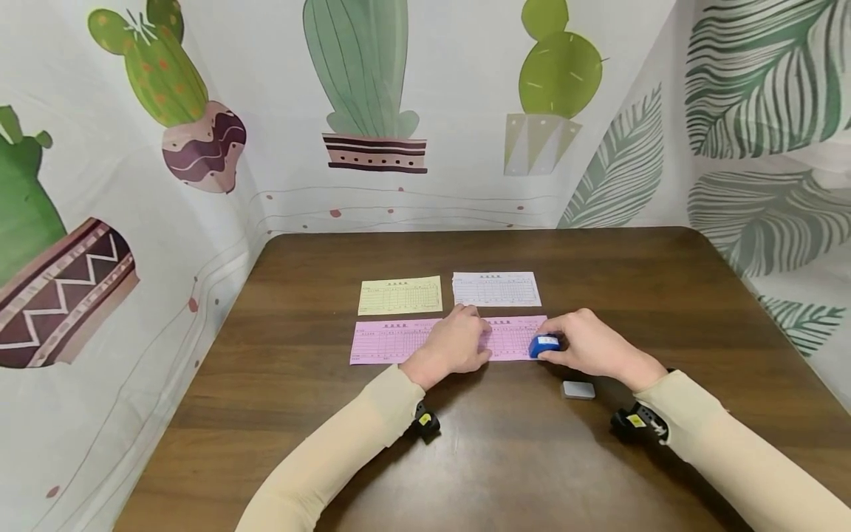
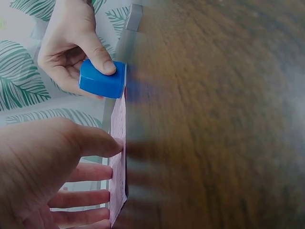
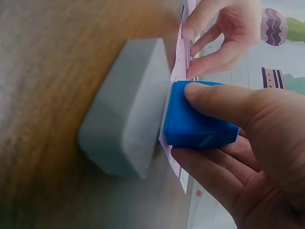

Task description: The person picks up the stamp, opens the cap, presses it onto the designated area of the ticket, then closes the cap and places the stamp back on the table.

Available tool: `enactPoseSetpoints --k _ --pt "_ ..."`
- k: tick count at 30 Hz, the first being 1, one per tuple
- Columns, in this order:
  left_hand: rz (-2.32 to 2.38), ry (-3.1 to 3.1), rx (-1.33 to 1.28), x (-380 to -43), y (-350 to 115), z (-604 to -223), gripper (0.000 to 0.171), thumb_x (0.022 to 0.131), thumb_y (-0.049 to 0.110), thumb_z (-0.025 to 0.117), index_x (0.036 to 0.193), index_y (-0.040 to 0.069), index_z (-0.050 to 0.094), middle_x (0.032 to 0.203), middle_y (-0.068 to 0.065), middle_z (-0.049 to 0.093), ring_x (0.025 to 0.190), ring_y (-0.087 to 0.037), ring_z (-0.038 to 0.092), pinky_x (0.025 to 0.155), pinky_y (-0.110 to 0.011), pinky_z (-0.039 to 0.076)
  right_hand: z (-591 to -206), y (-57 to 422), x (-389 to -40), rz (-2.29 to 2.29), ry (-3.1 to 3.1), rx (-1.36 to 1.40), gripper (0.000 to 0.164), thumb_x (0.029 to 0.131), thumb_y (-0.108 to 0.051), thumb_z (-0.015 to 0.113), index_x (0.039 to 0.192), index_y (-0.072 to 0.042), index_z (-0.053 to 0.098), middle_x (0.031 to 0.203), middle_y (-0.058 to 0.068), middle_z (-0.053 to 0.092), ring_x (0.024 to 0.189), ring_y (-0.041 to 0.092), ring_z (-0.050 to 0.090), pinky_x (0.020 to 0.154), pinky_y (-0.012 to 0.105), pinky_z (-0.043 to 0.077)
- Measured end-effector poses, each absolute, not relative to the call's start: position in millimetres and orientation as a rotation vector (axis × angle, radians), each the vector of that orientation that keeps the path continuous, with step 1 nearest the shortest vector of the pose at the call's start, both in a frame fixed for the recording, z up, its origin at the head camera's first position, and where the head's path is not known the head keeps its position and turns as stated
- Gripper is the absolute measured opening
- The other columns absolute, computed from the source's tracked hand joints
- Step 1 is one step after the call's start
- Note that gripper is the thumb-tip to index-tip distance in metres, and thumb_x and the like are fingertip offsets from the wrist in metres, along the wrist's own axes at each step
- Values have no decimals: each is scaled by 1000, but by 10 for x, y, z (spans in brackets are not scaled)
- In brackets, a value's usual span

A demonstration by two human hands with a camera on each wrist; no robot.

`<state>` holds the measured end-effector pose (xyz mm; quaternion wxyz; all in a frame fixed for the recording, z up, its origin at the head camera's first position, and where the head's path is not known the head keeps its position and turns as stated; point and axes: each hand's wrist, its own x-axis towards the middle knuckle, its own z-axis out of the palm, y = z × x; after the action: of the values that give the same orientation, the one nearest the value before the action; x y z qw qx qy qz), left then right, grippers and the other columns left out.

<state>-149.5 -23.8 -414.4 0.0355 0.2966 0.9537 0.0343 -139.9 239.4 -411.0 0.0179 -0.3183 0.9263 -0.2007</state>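
Note:
My right hand (image 1: 592, 343) pinches a blue self-inking stamp (image 1: 544, 345) between thumb and fingers, its base down at the right end of a pink printed slip (image 1: 515, 332). In the right wrist view, the blue stamp (image 3: 198, 117) meets the paper edge-on. Fingertips of my left hand (image 1: 455, 340) rest spread on the pink paper, with the thumb nearest me. Farther left lies a second pink slip (image 1: 385, 343); my hand hides where the two pink slips meet. A small grey rectangular block (image 1: 578, 390) lies on the table just nearer me than the stamp.
Behind the pink paper lie a yellow printed slip (image 1: 400, 296) on the left and a white printed slip (image 1: 496, 290) on the right. Everything sits on a dark brown wooden table (image 1: 279, 399). A cloth with cactus and leaf prints (image 1: 465, 96) hangs behind it.

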Motion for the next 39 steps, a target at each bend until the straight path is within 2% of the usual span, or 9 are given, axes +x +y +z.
enactPoseSetpoints --k 5,13,18,25,33,39 --pt "119 2924 902 -1518 -239 -4151 39 94 39 75 128 19 77 127 -5 69 126 -25 61 102 -37 59 -4075 2367 -1420 -613 2853 -1007 19 85 -15 91 99 -13 79 87 -7 74 69 4 56 65 21 53" --pt "95 2916 928 -1521 -229 -4146 39 94 39 75 127 19 78 124 -4 71 125 -23 61 111 -35 53 -4025 2382 -1400 -637 2899 -947 24 89 -16 87 108 -7 76 86 -5 72 72 7 57 66 25 54" --pt "102 2920 919 -1524 -229 -4129 36 94 39 75 124 18 78 122 -5 69 122 -24 61 104 -35 57 -3990 2400 -1401 -662 2893 -956 25 89 -18 87 110 -9 77 89 -5 74 72 6 57 66 24 55" --pt "110 2939 966 -1517 -233 -4124 24 93 36 77 108 18 80 99 0 67 111 -21 62 100 -34 56 -3905 2451 -1394 -670 2934 -942 24 88 -17 88 108 -7 78 89 -2 76 71 6 60 66 25 57" --pt "93 2936 975 -1514 -233 -4117 28 94 37 76 113 17 80 95 1 68 115 -20 63 120 -37 45 -3779 2514 -1377 -707 2962 -906 25 87 -15 88 110 -10 78 93 0 78 75 9 62 72 32 63" --pt "100 2931 959 -1508 -231 -4119 28 94 37 76 113 17 80 98 0 67 114 -20 62 110 -36 53 -3717 2537 -1368 -720 2970 -892 26 87 -16 89 110 -11 79 94 -1 78 73 9 59 67 26 59"
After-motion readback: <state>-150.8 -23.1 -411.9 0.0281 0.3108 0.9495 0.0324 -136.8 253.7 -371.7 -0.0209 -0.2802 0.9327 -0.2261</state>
